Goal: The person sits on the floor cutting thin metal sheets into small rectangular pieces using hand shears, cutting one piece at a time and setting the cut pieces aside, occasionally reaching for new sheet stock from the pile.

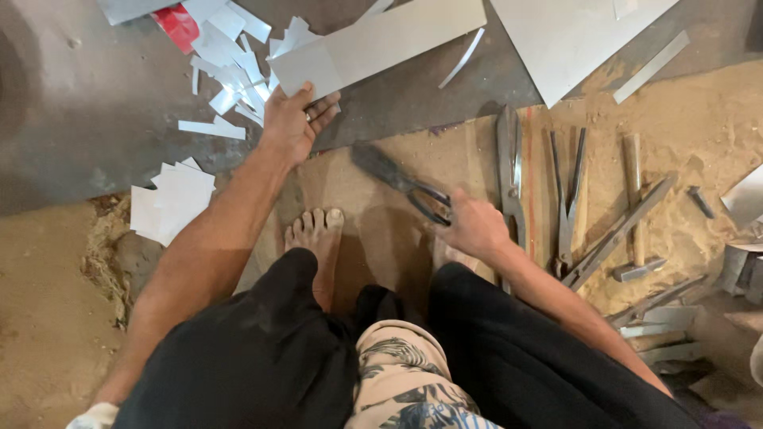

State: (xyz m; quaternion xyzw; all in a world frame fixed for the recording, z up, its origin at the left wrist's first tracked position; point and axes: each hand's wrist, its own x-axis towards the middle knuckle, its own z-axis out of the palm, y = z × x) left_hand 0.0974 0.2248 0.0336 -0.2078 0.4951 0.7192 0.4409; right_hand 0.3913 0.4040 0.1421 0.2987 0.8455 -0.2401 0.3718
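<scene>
My left hand (pixel 292 123) grips the near end of a long grey sheet-metal strip (pixel 389 36) that lies on the dark floor and runs up to the right. My right hand (pixel 475 225) is closed around the looped handles of dark metal snips (pixel 397 179); their blades point up and left, toward the strip, above the sandy ground. My bare foot (pixel 316 234) rests between the two hands, below the strip's end.
Several cut white sheet pieces (pixel 230 56) and a stack of squares (pixel 171 202) lie at the left. A large grey sheet (pixel 572 36) is at the top right. More shears, tongs and rods (pixel 568 199) lie on the sand at the right.
</scene>
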